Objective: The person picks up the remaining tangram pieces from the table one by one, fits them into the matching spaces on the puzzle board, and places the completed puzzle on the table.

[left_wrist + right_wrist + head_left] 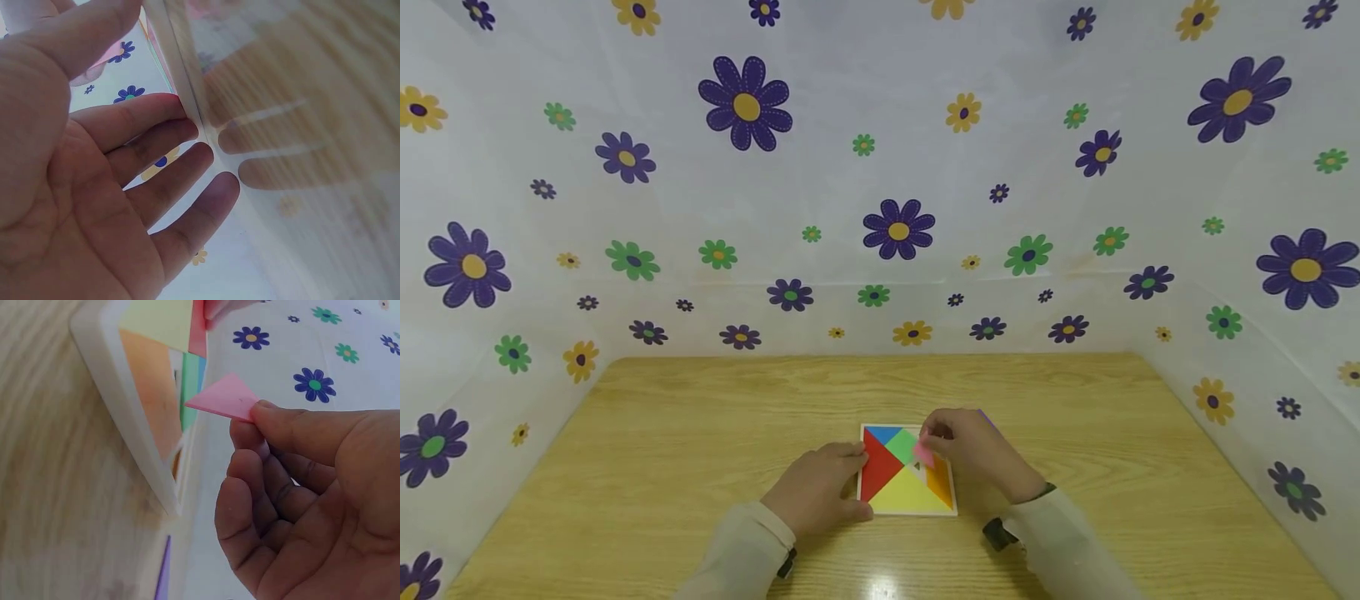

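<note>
A square tangram tray with a pale rim lies on the table. Red, yellow, blue, green and orange pieces lie inside it. Between thumb and index finger, my right hand pinches a pink triangle, held just above the tray's right part. Some bare tray bottom shows beneath the triangle. At the tray's left edge, my left hand touches the rim with its fingers extended and thumb apart.
A purple piece lies on the wooden table beyond the tray's right side, mostly hidden by the right hand in the head view. White flowered sheeting stands around the back and sides of the table.
</note>
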Available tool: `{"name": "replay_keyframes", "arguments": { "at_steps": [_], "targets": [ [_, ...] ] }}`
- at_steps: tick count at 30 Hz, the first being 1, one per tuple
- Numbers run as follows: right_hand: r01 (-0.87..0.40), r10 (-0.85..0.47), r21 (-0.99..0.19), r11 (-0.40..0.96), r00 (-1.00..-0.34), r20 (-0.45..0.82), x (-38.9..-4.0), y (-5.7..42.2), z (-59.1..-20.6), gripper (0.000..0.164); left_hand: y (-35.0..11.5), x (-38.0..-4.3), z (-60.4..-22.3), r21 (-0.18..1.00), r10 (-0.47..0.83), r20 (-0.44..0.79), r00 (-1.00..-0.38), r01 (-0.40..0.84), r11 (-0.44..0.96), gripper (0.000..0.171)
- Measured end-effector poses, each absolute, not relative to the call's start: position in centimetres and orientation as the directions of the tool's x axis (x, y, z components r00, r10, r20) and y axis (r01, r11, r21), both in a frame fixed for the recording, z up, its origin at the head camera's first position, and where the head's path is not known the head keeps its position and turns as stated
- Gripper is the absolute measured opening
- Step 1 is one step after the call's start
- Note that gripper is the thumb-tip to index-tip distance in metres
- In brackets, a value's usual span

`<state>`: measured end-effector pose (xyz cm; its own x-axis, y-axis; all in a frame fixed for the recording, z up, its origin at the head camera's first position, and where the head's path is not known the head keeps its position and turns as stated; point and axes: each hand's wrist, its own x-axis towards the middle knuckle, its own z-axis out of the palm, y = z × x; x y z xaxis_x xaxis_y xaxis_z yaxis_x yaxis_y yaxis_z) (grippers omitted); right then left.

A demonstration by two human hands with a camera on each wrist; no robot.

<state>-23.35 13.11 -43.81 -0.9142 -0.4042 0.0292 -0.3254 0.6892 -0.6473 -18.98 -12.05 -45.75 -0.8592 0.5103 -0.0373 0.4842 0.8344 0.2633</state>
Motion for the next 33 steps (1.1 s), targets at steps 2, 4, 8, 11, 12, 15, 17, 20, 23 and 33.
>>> {"name": "replay_keyframes", "arguments": {
  "at_steps": [2, 4, 8, 11, 12, 15, 17, 20, 23, 33],
  "targets": [
    [-0.323, -0.416, -0.650, 0.688, -0.909, 0.012, -23.3, 12.9, -44.1, 0.006, -12.0, -19.0, -45.7, 0.266, 0.508, -0.044, -0.860, 0.480, 0.836, 0.075],
    [-0.313, -0.418, -0.661, 0.682, -0.908, -0.002, -23.3, 12.8, -44.4, 0.006, -12.0, -19.0, -45.7, 0.264, 0.506, -0.048, -0.861, 0.477, 0.838, 0.075],
    [-0.314, -0.437, -0.690, 0.653, -0.900, -0.004, -23.3, 12.5, -44.7, 0.006, -11.9, -19.0, -45.5, 0.260, 0.508, -0.049, -0.860, 0.480, 0.838, 0.075],
    [-0.316, -0.444, -0.694, 0.647, -0.896, -0.006, -23.3, 12.3, -44.9, 0.006, -11.9, -18.9, -45.3, 0.263, 0.512, -0.047, -0.858, 0.483, 0.835, 0.075],
    [-0.319, -0.448, -0.694, 0.646, -0.894, -0.005, -23.3, 12.2, -44.9, 0.006, -11.9, -18.9, -45.2, 0.264, 0.512, -0.048, -0.858, 0.484, 0.834, 0.075],
    [-0.308, -0.447, -0.695, 0.649, -0.894, -0.020, -23.1, 12.1, -45.0, 0.006, -11.9, -18.9, -45.2, 0.266, 0.513, -0.049, -0.857, 0.484, 0.833, 0.075],
    [-0.299, -0.445, -0.699, 0.649, -0.895, -0.031, -23.1, 12.0, -45.0, 0.005, -11.9, -18.9, -45.3, 0.265, 0.514, -0.050, -0.856, 0.485, 0.833, 0.075],
    [-0.289, -0.444, -0.700, 0.653, -0.895, -0.044, -23.2, 11.9, -45.1, 0.004, -11.9, -18.9, -45.3, 0.263, 0.515, -0.050, -0.856, 0.486, 0.833, 0.075],
    [-0.279, -0.445, -0.704, 0.653, -0.893, -0.059, -23.3, 11.9, -45.4, 0.004, -12.0, -19.0, -45.3, 0.264, 0.516, -0.051, -0.855, 0.487, 0.833, 0.075],
    [-0.273, -0.439, -0.684, 0.676, -0.895, -0.076, -23.5, 11.9, -45.6, 0.007, -12.0, -19.1, -45.6, 0.265, 0.519, -0.049, -0.853, 0.490, 0.831, 0.075]
  ]
}}
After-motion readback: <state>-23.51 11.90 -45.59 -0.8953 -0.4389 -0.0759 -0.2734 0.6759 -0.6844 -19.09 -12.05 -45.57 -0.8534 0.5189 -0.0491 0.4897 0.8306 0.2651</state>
